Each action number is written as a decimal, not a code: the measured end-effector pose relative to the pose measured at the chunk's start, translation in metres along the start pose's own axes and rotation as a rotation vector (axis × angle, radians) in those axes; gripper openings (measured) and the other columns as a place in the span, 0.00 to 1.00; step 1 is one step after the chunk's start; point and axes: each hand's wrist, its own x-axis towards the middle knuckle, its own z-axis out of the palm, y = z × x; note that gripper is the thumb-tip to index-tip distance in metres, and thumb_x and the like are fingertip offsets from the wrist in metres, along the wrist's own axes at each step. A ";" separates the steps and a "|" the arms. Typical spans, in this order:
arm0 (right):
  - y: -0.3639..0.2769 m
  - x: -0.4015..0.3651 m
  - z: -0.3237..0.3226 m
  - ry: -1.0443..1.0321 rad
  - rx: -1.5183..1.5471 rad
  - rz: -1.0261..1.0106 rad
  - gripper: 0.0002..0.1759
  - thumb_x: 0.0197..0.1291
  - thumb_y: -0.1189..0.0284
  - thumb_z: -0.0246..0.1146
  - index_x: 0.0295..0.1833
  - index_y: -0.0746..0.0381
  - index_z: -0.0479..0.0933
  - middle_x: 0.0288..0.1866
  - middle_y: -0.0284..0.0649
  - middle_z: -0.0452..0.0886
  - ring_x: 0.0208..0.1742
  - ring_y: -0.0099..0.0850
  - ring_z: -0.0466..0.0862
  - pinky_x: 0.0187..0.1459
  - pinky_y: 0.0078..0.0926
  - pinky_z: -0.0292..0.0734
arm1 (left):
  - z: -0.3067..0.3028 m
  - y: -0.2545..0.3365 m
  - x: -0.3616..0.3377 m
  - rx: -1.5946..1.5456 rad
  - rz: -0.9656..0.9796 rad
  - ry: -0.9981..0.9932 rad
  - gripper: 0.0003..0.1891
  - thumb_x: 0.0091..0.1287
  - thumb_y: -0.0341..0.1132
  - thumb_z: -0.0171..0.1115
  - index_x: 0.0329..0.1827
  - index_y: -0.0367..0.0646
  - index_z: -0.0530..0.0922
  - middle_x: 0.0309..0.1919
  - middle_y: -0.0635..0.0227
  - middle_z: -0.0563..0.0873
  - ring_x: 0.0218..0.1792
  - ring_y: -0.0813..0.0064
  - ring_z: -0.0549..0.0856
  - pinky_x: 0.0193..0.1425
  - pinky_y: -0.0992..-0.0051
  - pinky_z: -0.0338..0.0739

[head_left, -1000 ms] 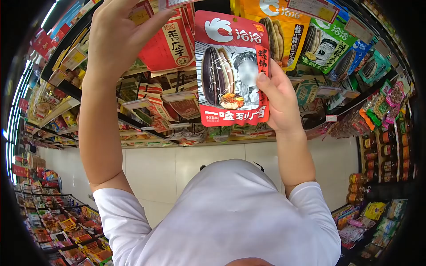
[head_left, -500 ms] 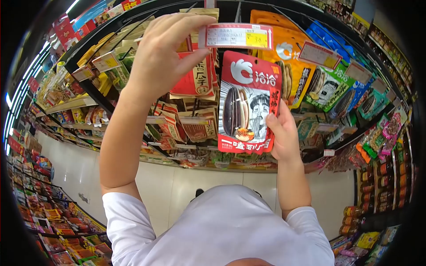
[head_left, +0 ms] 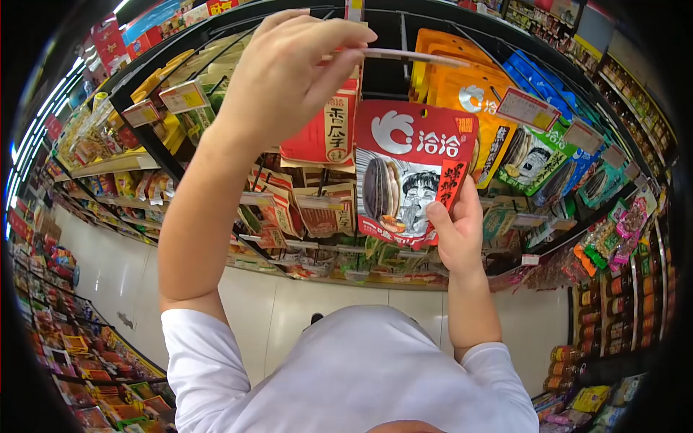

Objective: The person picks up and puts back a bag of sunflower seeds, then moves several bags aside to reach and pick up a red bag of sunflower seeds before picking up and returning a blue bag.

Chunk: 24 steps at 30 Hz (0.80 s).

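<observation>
At the centre of the frame we see a smooth, flat, rectangular red packet (head_left: 415, 133) pinched by the right hand (head_left: 460, 234), while above it the left hand (head_left: 285, 79) pinches a thin label strip (head_left: 415, 56) seen edge-on, near orange packets (head_left: 465, 83) hanging upper right of centre.

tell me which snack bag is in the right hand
The red bag with the white hand logo, gripped at its right edge by the right hand; the orange bags, green bag and blue bags hang beyond it.
</observation>
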 end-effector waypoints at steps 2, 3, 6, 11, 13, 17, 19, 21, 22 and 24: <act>-0.003 0.002 0.002 -0.020 -0.049 -0.071 0.29 0.75 0.76 0.63 0.76 0.70 0.63 0.65 0.41 0.80 0.63 0.24 0.81 0.65 0.28 0.76 | -0.005 0.006 0.008 -0.022 -0.037 -0.056 0.09 0.73 0.28 0.65 0.52 0.43 0.88 0.41 0.66 0.92 0.43 0.62 0.87 0.69 0.62 0.76; -0.004 0.004 0.002 -0.012 -0.050 -0.072 0.29 0.75 0.76 0.63 0.76 0.70 0.63 0.65 0.41 0.80 0.63 0.24 0.81 0.65 0.28 0.76 | -0.007 0.009 0.008 -0.028 -0.032 -0.057 0.09 0.73 0.28 0.65 0.52 0.43 0.88 0.41 0.66 0.92 0.43 0.62 0.87 0.69 0.62 0.76; -0.006 0.013 0.003 0.011 -0.082 -0.107 0.28 0.75 0.77 0.62 0.76 0.70 0.64 0.65 0.40 0.81 0.62 0.23 0.81 0.63 0.26 0.77 | -0.001 0.002 0.003 -0.047 -0.029 -0.037 0.11 0.75 0.27 0.62 0.55 0.42 0.88 0.38 0.64 0.90 0.42 0.64 0.86 0.65 0.69 0.79; 0.005 0.038 0.004 0.020 -0.057 -0.135 0.24 0.74 0.76 0.63 0.72 0.69 0.68 0.62 0.40 0.83 0.60 0.24 0.82 0.63 0.28 0.77 | 0.000 0.007 0.002 -0.104 -0.112 -0.041 0.11 0.76 0.31 0.59 0.54 0.44 0.87 0.35 0.66 0.92 0.36 0.64 0.89 0.75 0.59 0.71; 0.015 0.047 0.001 0.032 -0.196 -0.204 0.24 0.72 0.73 0.65 0.69 0.68 0.71 0.55 0.44 0.87 0.55 0.29 0.87 0.58 0.33 0.80 | -0.009 0.012 0.004 -0.049 -0.156 -0.168 0.12 0.76 0.30 0.57 0.55 0.41 0.87 0.38 0.63 0.92 0.35 0.68 0.88 0.78 0.60 0.69; 0.008 0.049 0.004 0.126 -0.428 -0.226 0.24 0.69 0.68 0.67 0.66 0.65 0.73 0.42 0.52 0.89 0.43 0.50 0.91 0.46 0.41 0.83 | -0.005 0.009 -0.003 -0.159 -0.166 -0.154 0.13 0.78 0.30 0.56 0.56 0.36 0.86 0.47 0.61 0.92 0.41 0.69 0.89 0.80 0.58 0.66; 0.005 0.048 0.005 0.087 -0.413 -0.212 0.24 0.69 0.67 0.67 0.65 0.65 0.73 0.42 0.52 0.89 0.42 0.52 0.90 0.45 0.42 0.83 | -0.002 0.010 -0.005 -0.134 -0.182 -0.111 0.13 0.79 0.31 0.56 0.57 0.36 0.86 0.50 0.60 0.91 0.52 0.66 0.88 0.80 0.58 0.65; 0.008 0.048 0.005 0.092 -0.397 -0.234 0.24 0.69 0.67 0.68 0.65 0.66 0.72 0.43 0.52 0.89 0.42 0.51 0.90 0.45 0.43 0.82 | -0.002 0.009 -0.008 -0.169 -0.210 -0.133 0.13 0.78 0.32 0.58 0.57 0.35 0.86 0.54 0.58 0.91 0.61 0.62 0.85 0.80 0.59 0.65; 0.009 0.048 0.005 0.090 -0.357 -0.231 0.24 0.69 0.67 0.67 0.65 0.67 0.72 0.43 0.52 0.89 0.43 0.51 0.90 0.46 0.42 0.82 | 0.000 0.009 -0.009 -0.173 -0.202 -0.110 0.13 0.78 0.32 0.59 0.58 0.35 0.86 0.55 0.57 0.90 0.62 0.62 0.86 0.79 0.59 0.66; 0.008 0.046 0.002 0.082 -0.321 -0.215 0.23 0.70 0.67 0.67 0.64 0.68 0.72 0.45 0.52 0.90 0.45 0.50 0.90 0.48 0.42 0.82 | 0.003 0.013 -0.010 -0.178 -0.192 -0.089 0.14 0.78 0.32 0.60 0.59 0.35 0.86 0.55 0.56 0.90 0.62 0.62 0.86 0.79 0.59 0.67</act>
